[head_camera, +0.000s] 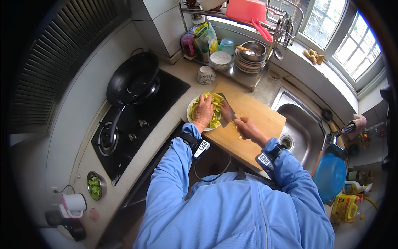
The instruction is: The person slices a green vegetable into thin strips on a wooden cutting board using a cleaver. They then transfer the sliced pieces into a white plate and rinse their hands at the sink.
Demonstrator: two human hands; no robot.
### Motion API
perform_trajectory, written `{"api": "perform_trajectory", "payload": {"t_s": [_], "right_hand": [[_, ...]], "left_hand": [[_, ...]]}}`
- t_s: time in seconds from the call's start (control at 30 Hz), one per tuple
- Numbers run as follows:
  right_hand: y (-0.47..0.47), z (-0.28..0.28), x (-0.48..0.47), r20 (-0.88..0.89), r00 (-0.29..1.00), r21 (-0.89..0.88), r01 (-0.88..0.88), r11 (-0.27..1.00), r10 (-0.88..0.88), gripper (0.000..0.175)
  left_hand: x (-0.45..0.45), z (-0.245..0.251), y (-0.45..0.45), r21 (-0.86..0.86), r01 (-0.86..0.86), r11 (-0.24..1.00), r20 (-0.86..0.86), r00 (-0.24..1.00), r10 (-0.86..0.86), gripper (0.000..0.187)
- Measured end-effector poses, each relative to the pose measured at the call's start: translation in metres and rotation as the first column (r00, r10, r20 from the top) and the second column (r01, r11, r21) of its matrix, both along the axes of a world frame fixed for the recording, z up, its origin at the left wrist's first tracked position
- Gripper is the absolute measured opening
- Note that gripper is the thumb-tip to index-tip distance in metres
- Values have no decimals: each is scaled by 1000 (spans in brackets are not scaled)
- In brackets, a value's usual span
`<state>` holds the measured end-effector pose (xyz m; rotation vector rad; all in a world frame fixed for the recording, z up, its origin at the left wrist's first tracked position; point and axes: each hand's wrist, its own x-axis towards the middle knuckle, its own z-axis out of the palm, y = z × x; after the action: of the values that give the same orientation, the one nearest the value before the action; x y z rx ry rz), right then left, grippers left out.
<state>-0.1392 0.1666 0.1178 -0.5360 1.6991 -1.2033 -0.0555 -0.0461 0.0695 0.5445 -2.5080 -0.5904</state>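
Note:
My left hand presses on a heap of cut yellow-green vegetable strips on a white plate. Some of its fingertips are hidden among the strips. In my right hand is the handle of a cleaver, its broad blade tilted against the right side of the heap. The plate is at the left edge of a wooden cutting board. A few small scraps lie on the board near the blade.
Left of the board, a black wok sits on the gas hob. An upturned patterned bowl stands behind the plate. To the right is a steel sink with a blue plastic basin near it. A dish rack holds stacked bowls.

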Motion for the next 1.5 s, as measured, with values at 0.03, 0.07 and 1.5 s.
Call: {"api": "perform_trajectory", "payload": {"t_s": [0.03, 0.07, 1.5], "right_hand": [[-4, -2, 0, -27, 1000, 25, 8, 1000, -7, 34], [-7, -5, 0, -58, 998, 48, 14, 999, -11, 35], [-1, -10, 15, 99, 978, 21, 183, 983, -184, 30]], "left_hand": [[3, -4, -7, -22, 4, 1000, 63, 998, -3, 41], [5, -9, -12, -54, 0, 999, 10, 1000, 1, 38], [-20, -25, 0, -441, 297, 847, -47, 935, -352, 14]]}}
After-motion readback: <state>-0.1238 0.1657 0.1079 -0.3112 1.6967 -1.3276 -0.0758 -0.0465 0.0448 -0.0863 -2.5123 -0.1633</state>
